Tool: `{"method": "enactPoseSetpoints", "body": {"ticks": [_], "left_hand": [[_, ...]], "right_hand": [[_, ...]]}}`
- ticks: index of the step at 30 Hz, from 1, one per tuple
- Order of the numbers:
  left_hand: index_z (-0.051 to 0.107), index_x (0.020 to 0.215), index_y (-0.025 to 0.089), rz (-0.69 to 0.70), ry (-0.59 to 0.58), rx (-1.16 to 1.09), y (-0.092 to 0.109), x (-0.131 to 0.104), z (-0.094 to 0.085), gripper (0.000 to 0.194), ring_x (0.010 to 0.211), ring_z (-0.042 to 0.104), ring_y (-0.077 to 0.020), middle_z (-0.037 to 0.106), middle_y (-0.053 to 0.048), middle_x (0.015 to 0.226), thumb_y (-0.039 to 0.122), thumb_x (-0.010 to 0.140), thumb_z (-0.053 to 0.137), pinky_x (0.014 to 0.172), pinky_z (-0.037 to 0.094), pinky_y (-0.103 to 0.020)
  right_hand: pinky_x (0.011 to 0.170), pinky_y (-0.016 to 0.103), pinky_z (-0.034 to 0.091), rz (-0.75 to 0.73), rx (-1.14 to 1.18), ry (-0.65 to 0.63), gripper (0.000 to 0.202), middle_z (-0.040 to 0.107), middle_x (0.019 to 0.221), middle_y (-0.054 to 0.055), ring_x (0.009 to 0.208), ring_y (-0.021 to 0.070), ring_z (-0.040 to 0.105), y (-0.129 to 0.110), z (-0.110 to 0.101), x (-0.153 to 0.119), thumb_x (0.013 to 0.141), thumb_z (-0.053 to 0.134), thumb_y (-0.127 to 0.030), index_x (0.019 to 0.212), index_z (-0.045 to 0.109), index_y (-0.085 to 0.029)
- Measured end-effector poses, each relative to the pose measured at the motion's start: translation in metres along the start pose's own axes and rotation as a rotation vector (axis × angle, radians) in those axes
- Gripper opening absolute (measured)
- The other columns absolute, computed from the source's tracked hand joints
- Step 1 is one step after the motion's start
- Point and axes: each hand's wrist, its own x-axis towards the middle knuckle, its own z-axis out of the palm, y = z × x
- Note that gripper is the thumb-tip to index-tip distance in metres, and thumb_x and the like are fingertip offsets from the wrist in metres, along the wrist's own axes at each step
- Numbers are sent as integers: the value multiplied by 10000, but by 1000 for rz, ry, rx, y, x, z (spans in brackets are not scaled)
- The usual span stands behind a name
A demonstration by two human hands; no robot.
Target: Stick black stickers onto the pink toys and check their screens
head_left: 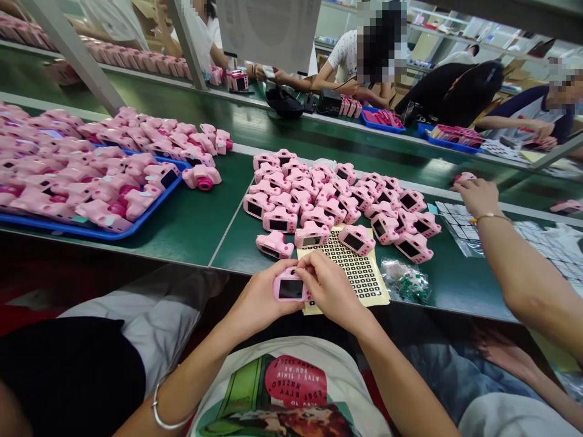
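Both my hands hold one small pink toy camera (288,285) just in front of the green table's near edge, its dark screen facing me. My left hand (259,297) grips its left side. My right hand (328,285) pinches its top right corner. Right behind it lies a yellow sheet of small dark stickers (359,270). A pile of several pink cameras (337,200) covers the table beyond the sheet.
A blue tray (136,220) heaped with pink cameras sits at the left. A neighbour's arm (510,255) reaches across at the right, near sticker sheets (460,227). A small clear bag of parts (404,280) lies by the sheet. Other people work at the far bench.
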Motion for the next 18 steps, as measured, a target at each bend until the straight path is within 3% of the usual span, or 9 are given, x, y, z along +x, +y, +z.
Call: {"method": "enactPoseSetpoints", "body": {"ticks": [6,13,18], "left_hand": [[597,1173,273,19,29,79,2,-3,2,532,958,658,-230,695,19,1017,262,678,791,897,486,-300],[567,1186,311,-27,30,177,9,-5,2,526,945,660,-228,684,40,1088,254,699,758,784,484,-279],[560,1202,309,-6,55,218,11,-7,5,519,1008,655,-239,681,31,1147,252,720,745,833,478,-297]], "right_hand": [[706,302,400,10,-47,-33,80,574,912,38,806,193,558,-3,1,1,953,462,-213,894,514,-199],[702,300,408,-6,-90,-21,70,584,906,47,797,195,566,-5,1,0,948,470,-201,907,527,-195],[675,303,406,-2,-107,21,69,594,901,53,763,190,564,-8,4,-3,937,493,-204,891,544,-192]]}}
